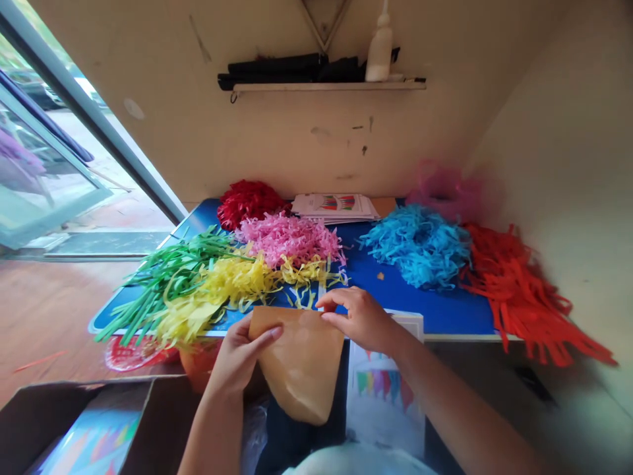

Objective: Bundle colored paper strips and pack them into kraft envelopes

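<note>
A tan paper piece, wide at the top and narrowing downward, hangs in front of the blue table. My left hand pinches its upper left corner with thumb on top. My right hand pinches the top edge at the right, fingers curled. Just beyond the hands lie yellow paper strips.
Heaps of shredded paper cover the table: green, pink, dark red, light blue, orange-red. Printed sheets lie at the back. A shelf carries a white bottle. An open cardboard box stands lower left.
</note>
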The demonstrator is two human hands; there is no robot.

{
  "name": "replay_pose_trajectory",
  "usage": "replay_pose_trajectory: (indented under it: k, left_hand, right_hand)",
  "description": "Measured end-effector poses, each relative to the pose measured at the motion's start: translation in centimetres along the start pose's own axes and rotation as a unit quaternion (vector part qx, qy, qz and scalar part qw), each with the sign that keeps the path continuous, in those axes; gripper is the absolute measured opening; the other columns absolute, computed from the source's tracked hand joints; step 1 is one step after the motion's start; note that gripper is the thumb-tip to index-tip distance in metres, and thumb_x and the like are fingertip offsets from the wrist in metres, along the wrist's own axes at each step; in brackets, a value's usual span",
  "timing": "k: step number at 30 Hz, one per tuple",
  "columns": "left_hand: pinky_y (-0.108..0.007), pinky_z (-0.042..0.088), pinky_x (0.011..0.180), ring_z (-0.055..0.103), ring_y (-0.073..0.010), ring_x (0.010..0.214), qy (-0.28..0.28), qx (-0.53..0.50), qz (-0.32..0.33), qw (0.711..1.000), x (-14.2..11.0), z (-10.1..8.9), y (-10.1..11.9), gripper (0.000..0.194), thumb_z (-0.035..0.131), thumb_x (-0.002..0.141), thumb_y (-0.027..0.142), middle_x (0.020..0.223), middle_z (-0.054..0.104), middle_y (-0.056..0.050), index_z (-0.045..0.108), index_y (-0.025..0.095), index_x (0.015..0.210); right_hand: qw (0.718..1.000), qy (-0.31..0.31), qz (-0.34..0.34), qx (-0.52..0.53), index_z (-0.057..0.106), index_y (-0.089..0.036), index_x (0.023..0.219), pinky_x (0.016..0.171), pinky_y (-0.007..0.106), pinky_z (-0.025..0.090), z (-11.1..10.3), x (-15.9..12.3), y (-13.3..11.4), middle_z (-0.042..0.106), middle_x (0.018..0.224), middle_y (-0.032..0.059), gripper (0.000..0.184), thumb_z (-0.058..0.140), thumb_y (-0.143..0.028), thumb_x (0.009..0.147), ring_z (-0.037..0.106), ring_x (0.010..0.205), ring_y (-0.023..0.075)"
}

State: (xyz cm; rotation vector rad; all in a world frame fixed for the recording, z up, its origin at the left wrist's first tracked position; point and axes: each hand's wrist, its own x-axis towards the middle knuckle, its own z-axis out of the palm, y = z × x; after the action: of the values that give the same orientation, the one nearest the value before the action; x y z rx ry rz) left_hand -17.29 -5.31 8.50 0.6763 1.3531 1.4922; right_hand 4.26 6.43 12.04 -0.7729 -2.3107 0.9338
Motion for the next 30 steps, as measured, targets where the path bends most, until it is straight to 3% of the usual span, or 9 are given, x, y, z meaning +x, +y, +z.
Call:
replay_pose_trajectory:
  k: [5,9,12,17,21,24,30]
  left_hand:
    - [-0.024,0.052,0.063,0.067,-0.0179,0.07,-0.022,-0.003,-0.007,1.0,-1.3,0.7,1.5,0.044,0.087,0.06,0.036,0.082,0.076,-0.006,0.077,0.018,0.099]
    - [-0.022,0.049,0.059,0.064,-0.0157,0.064,-0.025,0.035,0.007,0.999,-1.5,1.4,1.4,0.032,0.082,0.067,0.039,0.071,0.074,-0.004,0.079,0.016,0.089]
    - [-0.024,0.049,0.059,0.064,-0.017,0.062,-0.024,0.048,0.016,0.998,-1.7,2.0,1.0,0.033,0.081,0.068,0.041,0.07,0.074,-0.004,0.08,0.015,0.089]
    - [-0.026,0.051,0.06,0.067,-0.0204,0.066,-0.028,0.031,0.0,0.999,-1.8,3.0,0.8,0.035,0.08,0.068,0.044,0.069,0.074,-0.005,0.08,0.015,0.086]
    - [-0.023,0.047,0.052,0.064,-0.017,0.057,-0.019,0.001,-0.009,1.0,-1.7,3.2,0.7,0.033,0.081,0.068,0.043,0.066,0.072,-0.005,0.079,0.014,0.085]
    - [-0.023,0.047,0.05,0.062,-0.0151,0.052,-0.013,-0.004,-0.017,1.0,-1.7,3.2,0.7,0.033,0.081,0.068,0.043,0.064,0.071,-0.004,0.079,0.014,0.084]
    - [-0.023,0.049,0.052,0.064,-0.0168,0.056,-0.046,0.017,-0.023,0.999,-1.9,3.7,0.8,0.035,0.08,0.068,0.045,0.065,0.072,-0.005,0.079,0.014,0.083]
  right_hand:
    - [0.999,-0.029,-0.03,-0.008,0.07,-0.022,0.095,0.074,0.027,0.044,-0.9,-0.8,-1.3,0.074,0.085,-0.0015,0.021,0.073,-0.011,0.077,0.067,0.08,0.0154]
    - [0.989,0.046,-0.107,-0.091,0.07,-0.021,0.102,0.084,0.035,0.038,-0.1,-0.8,-2.8,0.073,0.104,0.0048,0.022,0.076,-0.023,0.081,0.064,0.097,0.021]
    - [0.979,0.094,-0.136,-0.121,0.071,-0.022,0.098,0.083,0.036,0.034,1.3,-0.8,-3.4,0.075,0.095,0.0025,0.009,0.066,-0.026,0.091,0.064,0.09,0.0177]
    - [0.952,0.178,-0.16,-0.193,0.07,-0.026,0.1,0.083,0.039,0.028,3.2,-1.7,-2.6,0.077,0.095,-0.0008,0.012,0.059,-0.025,0.096,0.064,0.091,0.0155]
    - [0.926,0.206,-0.204,-0.242,0.068,-0.026,0.105,0.083,0.039,0.027,3.4,-2.7,-2.2,0.076,0.104,-0.0009,0.016,0.056,-0.02,0.097,0.062,0.097,0.0166]
    - [0.944,0.197,-0.182,-0.193,0.069,-0.025,0.095,0.085,0.038,0.031,2.5,-3.2,-2.8,0.075,0.1,0.0,0.013,0.056,-0.021,0.096,0.062,0.095,0.0166]
    - [0.969,0.168,-0.121,-0.139,0.071,-0.024,0.1,0.082,0.036,0.035,1.1,-2.5,-3.0,0.072,0.099,0.0033,0.014,0.068,-0.032,0.09,0.062,0.092,0.0186]
